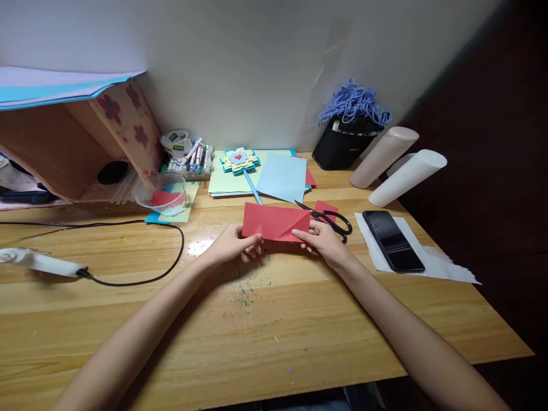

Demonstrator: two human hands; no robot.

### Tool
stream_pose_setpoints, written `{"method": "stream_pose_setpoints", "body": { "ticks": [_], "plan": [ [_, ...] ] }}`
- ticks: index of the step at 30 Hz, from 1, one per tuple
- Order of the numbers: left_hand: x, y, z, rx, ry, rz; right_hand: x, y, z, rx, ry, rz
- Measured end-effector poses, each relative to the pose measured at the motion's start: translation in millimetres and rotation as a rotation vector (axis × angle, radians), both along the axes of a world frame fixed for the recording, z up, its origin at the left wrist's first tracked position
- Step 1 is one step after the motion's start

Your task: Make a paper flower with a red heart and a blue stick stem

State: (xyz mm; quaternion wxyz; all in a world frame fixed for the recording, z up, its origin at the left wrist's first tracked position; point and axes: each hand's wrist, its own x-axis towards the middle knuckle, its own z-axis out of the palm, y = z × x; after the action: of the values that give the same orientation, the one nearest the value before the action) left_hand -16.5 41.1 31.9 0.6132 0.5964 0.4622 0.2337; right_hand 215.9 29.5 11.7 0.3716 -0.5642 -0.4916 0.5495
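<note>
A strip of red paper [274,221] with a diagonal crease on its right side is held up just above the table. My left hand [237,242] pinches its left end between thumb and fingers. At the right end, my right hand [322,240] grips it the same way, thumb on the front. Black-handled scissors [338,220] lie beyond my right hand, partly over a small red paper piece [326,206]. Behind the strip, a layered paper flower [240,161] with a blue stem rests on the stacked paper; the stem's lower end is hidden.
At the back are pale blue paper [282,176], markers [196,157] and a black holder [342,145] with blue yarn. Two white cylinders [406,178] and a phone [393,241] are right. Left stand a clear bowl [182,197], a flowered box [128,131] and a corded white tool [47,262].
</note>
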Motion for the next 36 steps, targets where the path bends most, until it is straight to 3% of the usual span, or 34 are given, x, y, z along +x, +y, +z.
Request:
{"method": "stream_pose_setpoints", "body": {
  "ticks": [2,6,12,16,24,26,28,32,36],
  "plan": [
    [5.7,-2.3,-6.4,-0.049,-0.034,0.109,-4.1,-1.5,-3.2,0.029,0.013,-0.057],
    [13.1,-7.6,-13.8,-0.102,-0.03,0.13,-11.2,-5.2,-3.1,0.037,0.02,-0.027],
    [8.3,-5.6,-18.7,0.12,0.005,0.218,-15.4,-10.9,12.7,0.033,-0.147,0.004],
    [-2.0,3.4,-12.3,0.137,0.015,0.309,-7.3,-7.6,12.5,0.061,-0.265,-0.009],
    [-27.5,22.8,-0.4,0.262,0.065,0.451,7.2,1.1,1.7,0.047,-0.223,-0.026],
    [-27.7,20.6,4.8,0.412,0.082,0.458,5.2,0.4,0.7,0.033,-0.146,-0.011],
    [-23.7,14.6,13.1,0.663,0.152,0.434,1.1,-1.7,0.4,0.041,-0.079,-0.011],
    [-10.7,-0.9,29.8,1.122,0.352,0.25,-8.9,-8.0,3.4,0.083,-0.079,-0.045],
    [-2.9,-10.7,33.4,1.331,0.515,0.095,-15.2,-12.9,7.2,0.092,-0.067,-0.052]
  ]
}}
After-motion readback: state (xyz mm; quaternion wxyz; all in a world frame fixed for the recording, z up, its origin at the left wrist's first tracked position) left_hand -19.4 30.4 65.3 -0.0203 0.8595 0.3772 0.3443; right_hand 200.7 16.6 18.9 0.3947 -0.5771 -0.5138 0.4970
